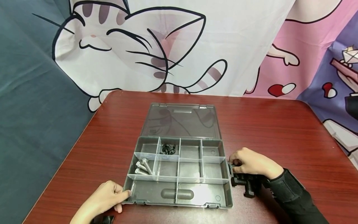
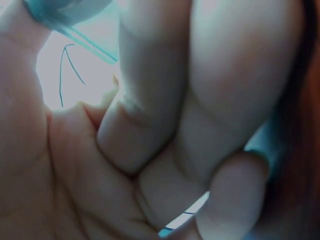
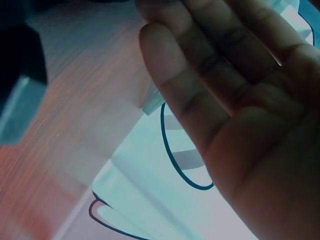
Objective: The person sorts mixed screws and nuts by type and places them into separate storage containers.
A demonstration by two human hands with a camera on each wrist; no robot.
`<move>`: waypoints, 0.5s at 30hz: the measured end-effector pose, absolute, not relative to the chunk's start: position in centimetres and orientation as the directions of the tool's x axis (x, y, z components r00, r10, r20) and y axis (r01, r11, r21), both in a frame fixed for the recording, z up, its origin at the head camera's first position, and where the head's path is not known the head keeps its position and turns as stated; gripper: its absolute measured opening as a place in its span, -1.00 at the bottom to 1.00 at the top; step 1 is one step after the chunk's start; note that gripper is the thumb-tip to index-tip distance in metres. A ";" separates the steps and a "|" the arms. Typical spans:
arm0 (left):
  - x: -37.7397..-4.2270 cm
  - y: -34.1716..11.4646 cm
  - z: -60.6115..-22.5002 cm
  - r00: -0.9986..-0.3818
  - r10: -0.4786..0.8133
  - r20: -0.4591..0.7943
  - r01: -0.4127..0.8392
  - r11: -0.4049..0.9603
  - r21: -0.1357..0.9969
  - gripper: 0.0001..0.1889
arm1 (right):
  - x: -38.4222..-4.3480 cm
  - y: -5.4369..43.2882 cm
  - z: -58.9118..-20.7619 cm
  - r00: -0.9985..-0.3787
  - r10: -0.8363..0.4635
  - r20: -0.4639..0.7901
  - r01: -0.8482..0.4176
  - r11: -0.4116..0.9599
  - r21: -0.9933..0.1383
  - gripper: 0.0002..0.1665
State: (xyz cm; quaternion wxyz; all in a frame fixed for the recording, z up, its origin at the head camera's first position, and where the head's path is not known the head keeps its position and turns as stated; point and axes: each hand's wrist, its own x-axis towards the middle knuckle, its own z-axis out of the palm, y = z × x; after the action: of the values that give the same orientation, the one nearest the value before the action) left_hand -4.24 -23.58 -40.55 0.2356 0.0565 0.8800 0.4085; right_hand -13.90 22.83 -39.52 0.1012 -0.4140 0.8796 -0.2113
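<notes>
A grey see-through compartment box (image 1: 205, 206) lies on the table with its lid (image 1: 181, 124) folded back. At the box's front left corner my left hand (image 1: 104, 196) grips the rim, thumb on top and the other fingers curled; up close, the left wrist view shows those bent fingers. My right hand (image 1: 251, 163) holds the box's right side edge between thumb and fingers, the contact partly hidden. Several silver bolts (image 1: 146, 166) lie in the left middle-row compartment. Small black pieces (image 1: 167, 150) sit in a back-row compartment, too small to identify.
The brown wood-grain table (image 1: 268, 124) carries the box near its front edge. Black fittings (image 1: 247, 186) hang under the right wrist, next to the box's side. Behind the table hangs a cloth (image 1: 237, 37) printed with cartoon cats.
</notes>
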 end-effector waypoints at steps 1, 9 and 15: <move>-4.2 -23.6 -40.5 -0.883 0.291 -0.368 -0.093 0.660 0.746 -0.55 | -13.9 22.8 -39.5 -0.632 -0.775 0.007 -0.690 0.559 -0.459 -0.82; -4.3 -23.6 -40.5 -0.880 0.292 -0.376 -0.101 0.657 0.747 -0.55 | -14.1 23.1 -39.1 -0.637 -0.770 0.043 -0.696 0.550 -0.461 -0.84; -4.3 -23.5 -40.5 -0.881 0.287 -0.376 -0.102 0.661 0.743 -0.55 | -14.5 23.4 -38.3 -0.674 -0.739 0.023 -0.674 0.601 -0.429 -0.87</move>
State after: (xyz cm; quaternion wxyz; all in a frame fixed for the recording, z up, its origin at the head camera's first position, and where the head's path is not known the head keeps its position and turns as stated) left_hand -4.29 -23.53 -40.48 0.2382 0.0525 0.8797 0.4083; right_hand -14.49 23.36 -38.28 0.0784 -0.3962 0.8913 -0.2058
